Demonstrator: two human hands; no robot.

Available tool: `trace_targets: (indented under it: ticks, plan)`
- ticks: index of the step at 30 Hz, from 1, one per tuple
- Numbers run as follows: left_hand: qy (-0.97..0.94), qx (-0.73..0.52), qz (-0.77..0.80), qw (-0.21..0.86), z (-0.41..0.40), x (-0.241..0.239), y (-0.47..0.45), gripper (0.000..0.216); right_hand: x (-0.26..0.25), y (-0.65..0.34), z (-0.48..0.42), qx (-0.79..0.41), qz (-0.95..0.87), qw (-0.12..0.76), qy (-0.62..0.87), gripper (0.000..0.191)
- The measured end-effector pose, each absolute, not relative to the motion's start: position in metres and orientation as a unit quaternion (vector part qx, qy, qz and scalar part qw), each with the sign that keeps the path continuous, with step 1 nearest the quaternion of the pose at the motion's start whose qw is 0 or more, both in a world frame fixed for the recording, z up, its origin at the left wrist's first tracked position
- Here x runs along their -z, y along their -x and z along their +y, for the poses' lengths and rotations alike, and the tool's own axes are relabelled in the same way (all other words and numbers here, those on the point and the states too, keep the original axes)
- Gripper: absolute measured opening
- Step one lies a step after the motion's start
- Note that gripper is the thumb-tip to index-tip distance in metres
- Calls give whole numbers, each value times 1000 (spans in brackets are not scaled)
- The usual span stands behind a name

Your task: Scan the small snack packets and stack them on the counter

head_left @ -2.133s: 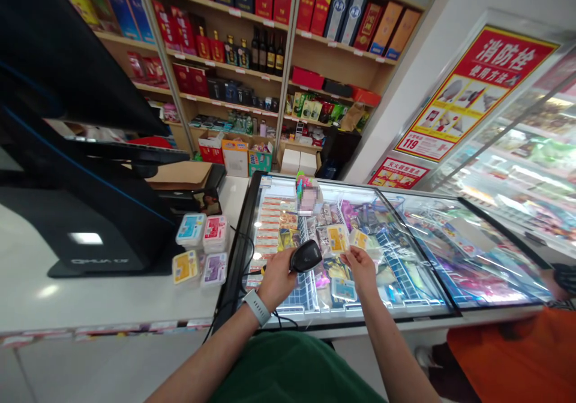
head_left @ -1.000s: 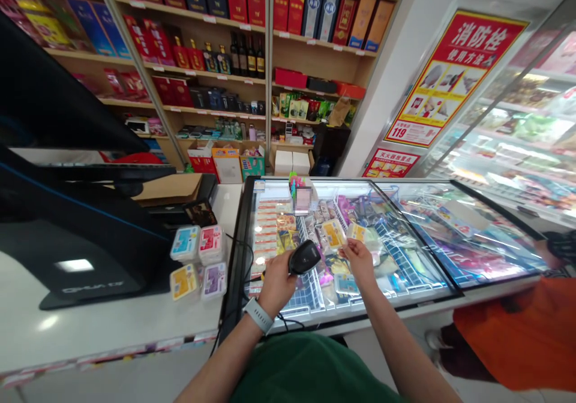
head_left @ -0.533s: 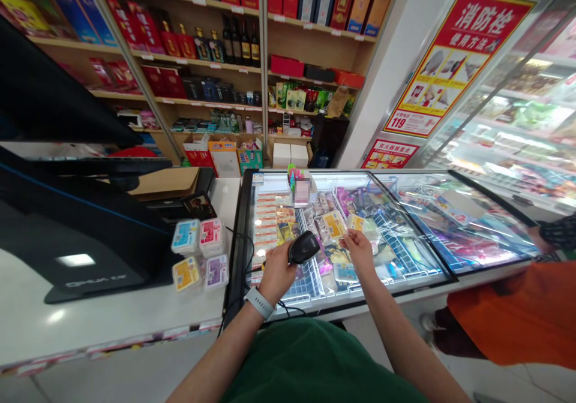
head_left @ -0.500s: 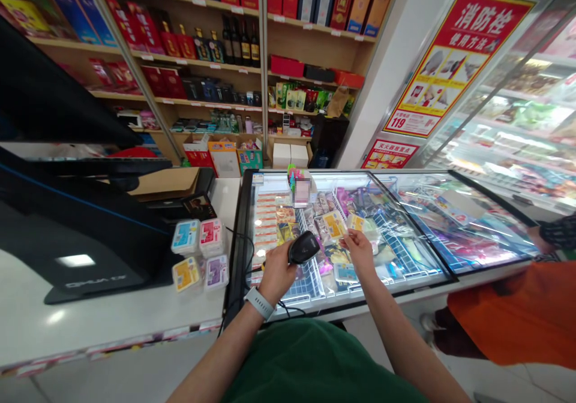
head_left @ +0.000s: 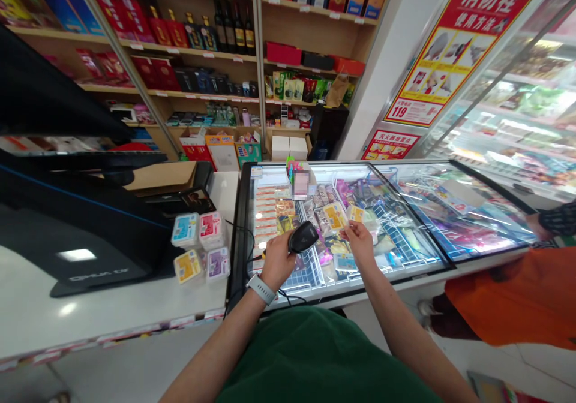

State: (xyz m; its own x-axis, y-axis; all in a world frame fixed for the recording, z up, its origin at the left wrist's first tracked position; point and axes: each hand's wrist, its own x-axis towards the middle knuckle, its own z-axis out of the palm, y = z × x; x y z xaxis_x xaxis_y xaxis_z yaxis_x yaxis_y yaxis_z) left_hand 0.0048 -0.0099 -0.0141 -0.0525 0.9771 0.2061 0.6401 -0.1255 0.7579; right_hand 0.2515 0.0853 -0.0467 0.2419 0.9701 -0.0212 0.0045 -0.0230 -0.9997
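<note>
My left hand (head_left: 278,260) is wrapped round the handle of a black barcode scanner (head_left: 303,237), its head pointing right over the freezer glass. A cable trails below that wrist. My right hand (head_left: 359,241) pinches the right edge of a clear plastic tub with a yellow label (head_left: 335,217), label side up, just right of the scanner head. Right behind my right fingers is another yellow-labelled tub (head_left: 356,213), partly hidden. On the counter to the left sit several similar tubs, with blue (head_left: 185,229), red (head_left: 210,226), yellow (head_left: 187,266) and purple (head_left: 218,263) labels.
A chest freezer (head_left: 416,269) with glass lids and wire baskets spans the middle and right. A black checkout machine (head_left: 90,235) stands on the white counter (head_left: 135,313). At the far right is a person in an orange garment (head_left: 513,298). Stocked shelves (head_left: 202,52) rise behind.
The view has tipped slightly downward, so the shelves sit higher in it. Both hands keep their holds, the scanner and tub staying close together.
</note>
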Motion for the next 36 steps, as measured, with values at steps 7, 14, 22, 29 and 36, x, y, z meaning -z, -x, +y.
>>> trace_targets:
  ticks: [7,14,22,29,36]
  plan:
    - [-655,-358,626,224,-9,16,-7,55,46,-251,84,-443,-422,556,563,49]
    - [-656,-358,624,229,-10,17,-9,56,48,-249,84,-450,-413,560,560,51]
    - [-658,-360,619,234,-11,17,-9,56,50,-249,85,-450,-416,555,562,49]
    - [-658,-362,618,231,-11,11,-10,54,51,-251,85,-453,-418,555,559,48]
    - [-660,-358,620,229,-12,7,-10,55,53,-250,84,-450,-421,556,557,50]
